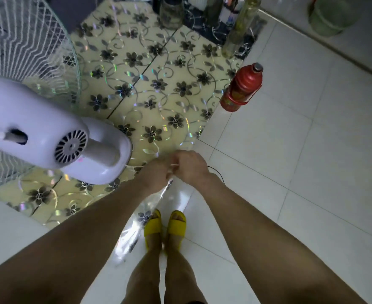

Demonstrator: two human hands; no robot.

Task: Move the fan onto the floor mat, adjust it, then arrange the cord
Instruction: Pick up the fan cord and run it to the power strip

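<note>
A white standing fan point(49, 132) rises at the left, its motor housing facing me and its wire grille point(24, 42) behind. It stands over the cream floor mat point(150, 69) printed with dark flowers. My left hand point(156, 174) and my right hand point(189, 166) meet just past the mat's near edge, both closed on a thin white cord point(173, 166) held between them. A thin dark stretch of cord point(216, 172) trails to the right of my right wrist. The fan's base is hidden.
A red thermos flask point(243, 87) stands on the white tiles at the mat's right edge. Glass jars and bottles point(239, 27) line the mat's far end, with a green bucket point(332, 16) at top right. My feet in yellow slippers point(165, 227) stand on the tiles below.
</note>
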